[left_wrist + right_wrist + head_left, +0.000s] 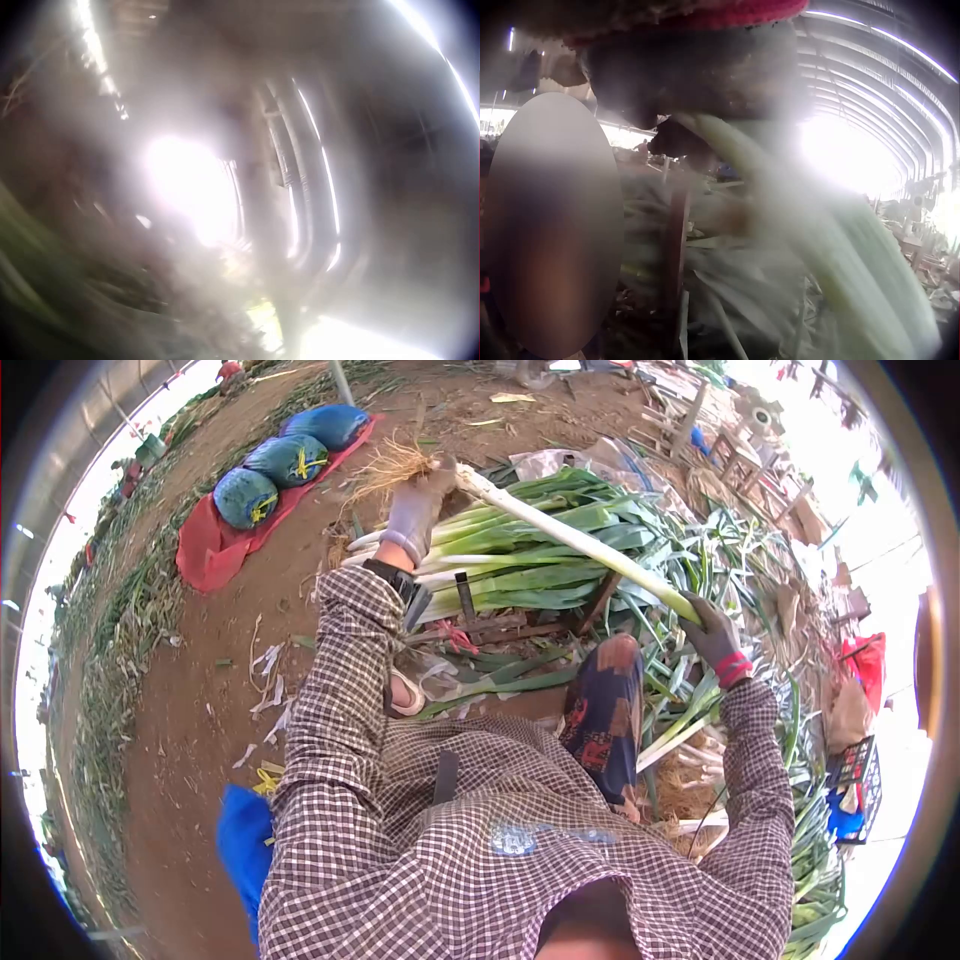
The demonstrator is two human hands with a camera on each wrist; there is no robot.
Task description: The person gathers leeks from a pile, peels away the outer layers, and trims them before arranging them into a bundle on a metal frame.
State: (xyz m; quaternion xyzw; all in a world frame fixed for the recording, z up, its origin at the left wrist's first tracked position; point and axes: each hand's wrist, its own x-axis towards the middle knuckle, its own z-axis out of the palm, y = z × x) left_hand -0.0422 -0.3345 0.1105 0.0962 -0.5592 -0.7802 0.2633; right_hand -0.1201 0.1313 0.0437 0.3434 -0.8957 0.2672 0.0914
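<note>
A long leek (580,540) with a white shank stretches slantwise between both gloved hands in the head view. The left hand (422,495) grips it near the root end, where shaggy roots (385,468) stick out to the left. Around the greener end the right hand (712,632), in a grey glove with a pink cuff, has its fingers curled. In the right wrist view that hand (697,71) is at the top, with leek leaves (840,262) trailing below it. Beneath the held leek lies a pile of leeks (540,555). The left wrist view is blurred by glare.
Three stuffed blue-green sacks (285,465) lie on a red sheet (210,555) at the left. More leeks (680,745) lie beside the person's right knee (605,710). A dark upright post (465,598) stands before the pile. At the right is a black crate (858,785).
</note>
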